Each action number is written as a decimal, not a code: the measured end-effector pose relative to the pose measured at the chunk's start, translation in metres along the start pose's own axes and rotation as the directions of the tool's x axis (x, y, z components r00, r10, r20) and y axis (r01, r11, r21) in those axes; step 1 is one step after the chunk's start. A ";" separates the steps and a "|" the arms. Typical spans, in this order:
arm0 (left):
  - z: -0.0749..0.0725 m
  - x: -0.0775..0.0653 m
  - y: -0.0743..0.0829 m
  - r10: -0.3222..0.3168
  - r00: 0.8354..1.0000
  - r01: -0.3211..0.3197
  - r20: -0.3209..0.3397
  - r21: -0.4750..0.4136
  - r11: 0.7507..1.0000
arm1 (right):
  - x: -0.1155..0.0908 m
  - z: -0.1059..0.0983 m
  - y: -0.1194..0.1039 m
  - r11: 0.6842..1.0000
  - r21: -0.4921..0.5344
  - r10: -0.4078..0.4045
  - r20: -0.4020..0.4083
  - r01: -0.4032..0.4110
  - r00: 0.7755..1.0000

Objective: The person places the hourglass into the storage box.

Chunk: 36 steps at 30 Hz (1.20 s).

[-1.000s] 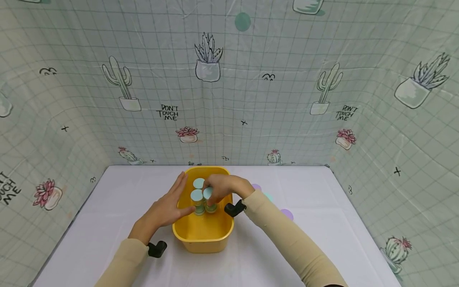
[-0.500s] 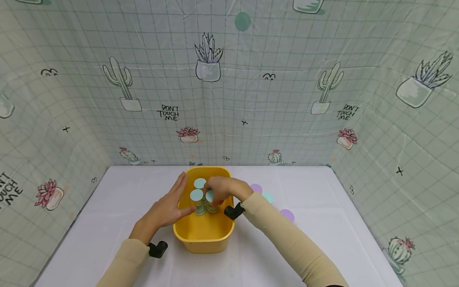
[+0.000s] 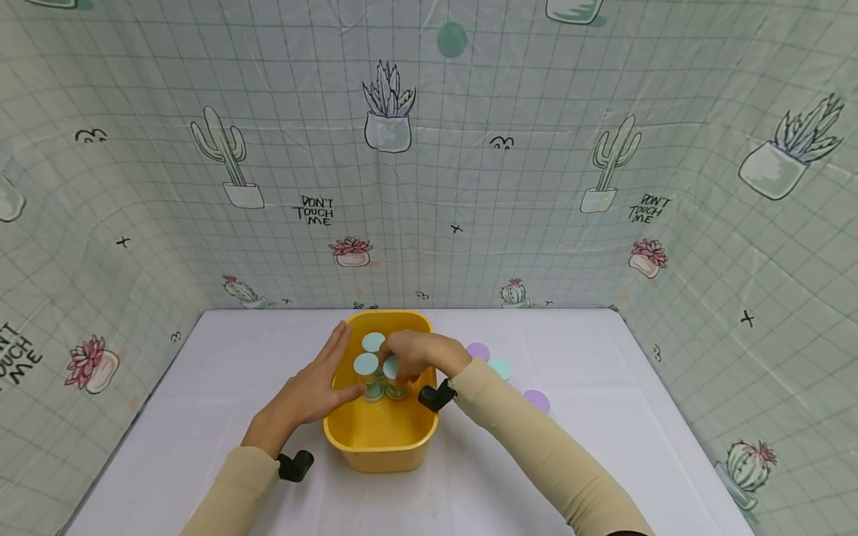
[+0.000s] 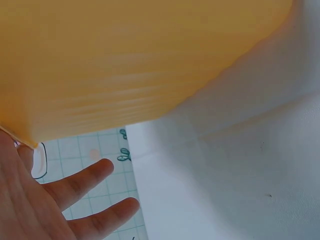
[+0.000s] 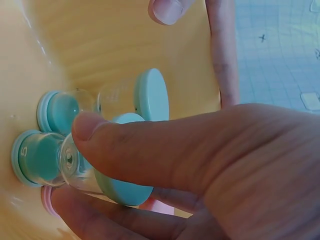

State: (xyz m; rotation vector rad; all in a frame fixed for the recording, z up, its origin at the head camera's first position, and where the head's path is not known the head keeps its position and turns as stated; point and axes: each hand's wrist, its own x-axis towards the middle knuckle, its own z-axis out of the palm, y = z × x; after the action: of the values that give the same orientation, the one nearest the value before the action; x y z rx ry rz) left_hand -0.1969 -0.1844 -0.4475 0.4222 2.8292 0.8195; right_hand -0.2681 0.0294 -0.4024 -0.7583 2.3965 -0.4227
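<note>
Inside a yellow bin stand clear jars with light teal lids. My right hand reaches in and grips one small lidded jar between thumb and fingers. In the right wrist view it sits at or on another clear jar with a teal end. Beside these, another jar stands on a lower one, and a teal lid shows behind. My left hand straddles the bin's left rim, thumb inside close to the jars. Two of its fingers stretch out straight.
Purple discs and a teal disc lie on the white table, right of the bin, close to my right forearm. A pink edge shows low in the bin. A patterned cloth rises behind the table.
Over the second, my right hand and the jar it grips have lowered slightly onto the jar beneath. My left hand stays in place at the rim.
</note>
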 end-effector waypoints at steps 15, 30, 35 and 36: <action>-0.002 -0.001 0.001 0.003 1.000 -0.003 0.010 0.005 1.000 | -0.011 -0.011 -0.001 0.996 0.054 -0.065 -0.010 0.066 0.998; 0.000 -0.001 0.002 -0.020 1.000 0.020 0.008 -0.012 1.000 | -0.076 -0.016 0.028 0.954 0.114 -0.238 -0.265 0.276 0.934; 0.001 0.000 0.003 -0.011 1.000 0.011 -0.006 -0.010 1.000 | -0.104 -0.008 0.047 0.955 0.136 -0.206 -0.332 0.263 0.921; 0.001 0.000 0.003 -0.007 1.000 0.007 -0.005 -0.009 1.000 | -0.110 -0.005 0.052 0.956 0.140 -0.198 -0.347 0.259 0.917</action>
State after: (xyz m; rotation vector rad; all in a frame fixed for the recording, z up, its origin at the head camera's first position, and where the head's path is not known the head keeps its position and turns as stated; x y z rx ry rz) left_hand -0.1963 -0.1813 -0.4471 0.4094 2.8286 0.8328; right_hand -0.2199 0.1374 -0.3739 -0.9505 2.5316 -0.9196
